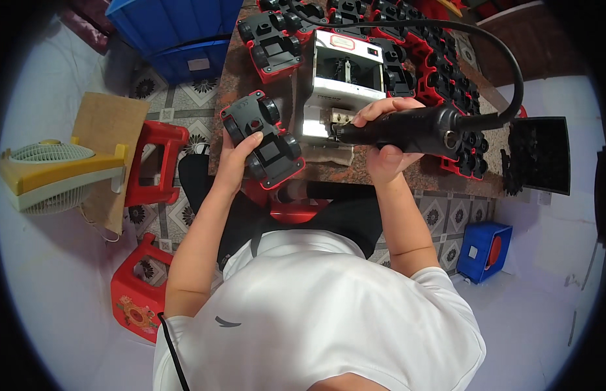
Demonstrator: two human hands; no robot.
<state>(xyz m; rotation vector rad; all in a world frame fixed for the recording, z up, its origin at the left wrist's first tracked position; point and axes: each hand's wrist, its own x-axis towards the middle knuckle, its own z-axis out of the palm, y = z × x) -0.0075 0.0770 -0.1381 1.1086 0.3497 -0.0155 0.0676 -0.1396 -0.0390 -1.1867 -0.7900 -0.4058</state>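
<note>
My left hand [241,153] is closed on a red and black toy car chassis [271,155], its underside with black wheels turned up and the thumb pressed on it. A black electric screwdriver [400,130] lies in my right hand [389,156], fingers wrapped round its body. Its tip points left, at the front of a white metal screw feeder [345,81]; whether it touches a screw there is too small to tell. From the back end of the screwdriver a thick black cable [505,111] arches up over the table.
Several more chassis [273,49] fill the speckled table [309,171] behind and right of the feeder. Blue crates [192,62] stand at the far left. Red stools [143,287] and a yellow fan [62,169] are on the left. A blue bin [475,251] sits at lower right.
</note>
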